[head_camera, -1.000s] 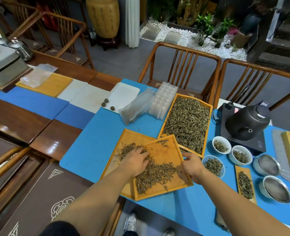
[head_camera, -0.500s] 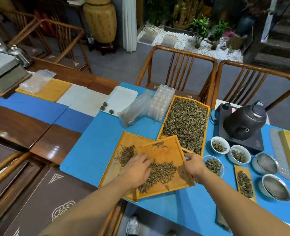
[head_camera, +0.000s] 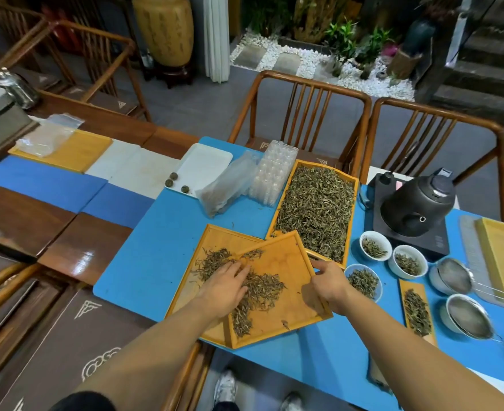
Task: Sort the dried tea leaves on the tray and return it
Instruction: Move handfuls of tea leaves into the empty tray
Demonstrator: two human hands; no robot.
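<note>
At lower centre, our left hand [head_camera: 225, 287] lies flat, fingers spread, on the dried brown tea leaves [head_camera: 259, 295]; our right hand [head_camera: 329, 284] grips the tilted square bamboo tray [head_camera: 286, 259] by its right rim on the blue counter [head_camera: 144, 262].

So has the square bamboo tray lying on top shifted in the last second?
No. The top tray has its far corner at the near-left corner of the large leaf-filled wooden tray, just as before.

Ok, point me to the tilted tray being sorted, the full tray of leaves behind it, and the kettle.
Tilted tray [head_camera: 292, 292], head view, on its bare wooden floor.
Full tray [head_camera: 316, 209], head view, on the heap of leaves filling it.
Kettle [head_camera: 413, 206], head view, on its dark rounded body.
</note>
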